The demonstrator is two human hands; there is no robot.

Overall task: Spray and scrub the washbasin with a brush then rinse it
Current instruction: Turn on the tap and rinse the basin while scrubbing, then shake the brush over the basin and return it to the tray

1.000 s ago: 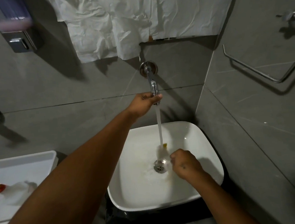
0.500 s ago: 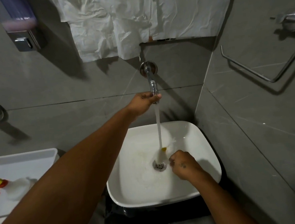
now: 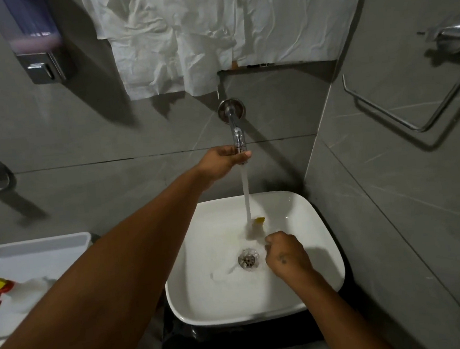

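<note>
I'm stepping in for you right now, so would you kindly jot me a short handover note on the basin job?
Left hand: gripping the tap, water running.
Right hand: closed on the brush, its head held under the stream above the drain.
Basin: wet, water draining, no foam visible.
Done: scrubbing, apparently.
Left: finish rinsing basin walls and brush, shut the tap.

The washbasin (image 3: 303, 212) is plain white, and the brush (image 3: 260, 220) beside the right grip (image 3: 284, 252) shows a yellow tip. Grey tiles (image 3: 389, 189) carry faint pale veins; the tap (image 3: 237, 135) is shiny chrome.
</note>
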